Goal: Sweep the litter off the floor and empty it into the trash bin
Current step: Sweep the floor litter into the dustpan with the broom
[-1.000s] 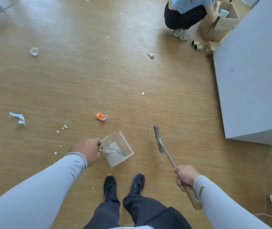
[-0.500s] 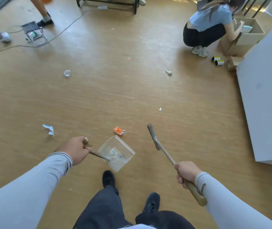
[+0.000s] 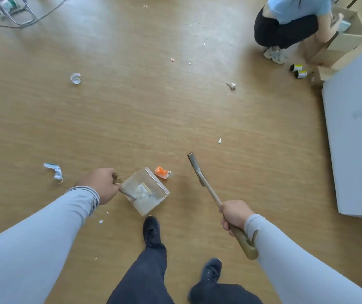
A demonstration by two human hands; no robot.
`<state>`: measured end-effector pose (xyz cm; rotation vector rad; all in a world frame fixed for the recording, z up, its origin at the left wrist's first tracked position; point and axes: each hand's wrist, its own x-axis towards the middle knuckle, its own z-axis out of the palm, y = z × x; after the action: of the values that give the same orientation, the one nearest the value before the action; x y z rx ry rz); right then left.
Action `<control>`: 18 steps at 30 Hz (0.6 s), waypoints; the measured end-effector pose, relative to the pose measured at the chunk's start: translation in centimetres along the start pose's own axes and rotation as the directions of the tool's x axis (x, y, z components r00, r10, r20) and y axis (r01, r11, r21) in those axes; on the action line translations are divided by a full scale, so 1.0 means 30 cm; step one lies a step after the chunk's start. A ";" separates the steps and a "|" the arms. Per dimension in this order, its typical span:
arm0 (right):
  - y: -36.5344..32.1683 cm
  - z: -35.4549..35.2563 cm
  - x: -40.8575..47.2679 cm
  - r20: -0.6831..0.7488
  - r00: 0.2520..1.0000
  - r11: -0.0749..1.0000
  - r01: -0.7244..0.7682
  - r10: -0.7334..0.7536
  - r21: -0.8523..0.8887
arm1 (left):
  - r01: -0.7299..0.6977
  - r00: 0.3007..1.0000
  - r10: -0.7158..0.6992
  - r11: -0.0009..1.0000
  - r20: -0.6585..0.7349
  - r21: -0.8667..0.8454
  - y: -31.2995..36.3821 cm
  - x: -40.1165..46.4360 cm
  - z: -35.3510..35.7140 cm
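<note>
Nearest to us, our left foot (image 3: 152, 230) is planted forward and the right one (image 3: 211, 270) trails: over the last second we have stepped ahead, for the feet stood side by side then. Our left hand (image 3: 102, 184) is wrapped round the handle of the clear dustpan (image 3: 146, 190), which already holds some pale scraps and hangs just above the wooden floor (image 3: 131, 119). Our right hand (image 3: 236, 213) grips the wooden handle of the brush (image 3: 206, 187), its dark head pointing away from us and raised off the boards.

The step has brought the orange wrapper (image 3: 162, 172) right beside the far corner of the dustpan, where a second ago it lay well apart from it. We judge that this piece is next: the pan needs setting down with its open edge toward the wrapper, and the brush must come across from the right.

Farther out, litter is still scattered: a blue-and-white crumpled paper (image 3: 54, 171) to the left, a small white chip (image 3: 219, 140) beyond the brush, a curled white strip (image 3: 75, 78), a twisted white scrap (image 3: 231, 85) and fine crumbs farther on. A crouching person (image 3: 289, 25) works at a cardboard box (image 3: 349, 34) near a grey panel (image 3: 360, 132). No trash bin is in sight, so emptying is some way off.
</note>
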<state>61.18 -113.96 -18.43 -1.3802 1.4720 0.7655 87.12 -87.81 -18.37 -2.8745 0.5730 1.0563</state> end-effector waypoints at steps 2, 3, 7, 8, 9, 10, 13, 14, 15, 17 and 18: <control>-0.089 0.041 0.004 -0.010 1.000 0.999 0.000 0.000 -0.033 | -0.001 1.000 0.001 1.000 0.019 0.006 -0.027 0.065 -0.011; -0.128 0.062 0.017 -0.013 1.000 0.998 0.015 -0.016 -0.054 | -0.006 1.000 0.005 1.000 0.028 0.009 -0.037 0.098 -0.008; -0.252 0.165 0.105 -0.020 0.997 0.989 0.070 -0.073 -0.131 | -0.027 0.999 0.025 0.999 0.035 0.044 -0.057 0.187 0.011; -0.273 0.192 0.129 -0.010 0.997 0.982 0.080 -0.083 -0.173 | -0.033 0.999 0.032 0.998 0.030 0.050 -0.064 0.206 0.014; -0.286 0.224 0.159 0.009 0.995 0.967 0.103 -0.104 -0.234 | -0.037 0.999 0.036 0.998 0.027 0.049 -0.071 0.222 0.015; -0.304 0.256 0.161 0.055 0.994 0.945 0.111 -0.099 -0.308 | -0.036 0.999 0.035 0.998 0.023 0.045 -0.077 0.237 0.015; -0.339 0.345 0.130 0.177 0.976 0.787 0.209 -0.129 -0.580 | -0.042 0.999 0.042 0.997 0.005 0.067 -0.089 0.264 0.022; -0.326 0.361 0.115 0.251 0.961 0.722 0.254 -0.114 -0.644 | -0.045 0.999 0.045 0.996 0.006 0.079 -0.085 0.262 0.025; -0.311 0.363 0.108 0.260 0.963 0.741 0.221 -0.064 -0.634 | -0.049 0.999 0.049 0.995 0.007 0.086 -0.079 0.259 0.028; -0.291 0.314 0.106 0.243 0.970 0.872 0.125 -0.008 -0.473 | -0.051 0.999 0.051 0.994 0.005 0.096 -0.068 0.257 0.023; -0.283 0.272 0.083 0.249 0.968 0.894 0.122 -0.011 -0.431 | -0.048 0.999 0.047 0.994 0.009 0.099 -0.069 0.259 0.015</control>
<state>71.41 -108.94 -22.34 -1.5975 1.0892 1.2351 93.02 -88.39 -23.83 -2.7846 0.6762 1.0128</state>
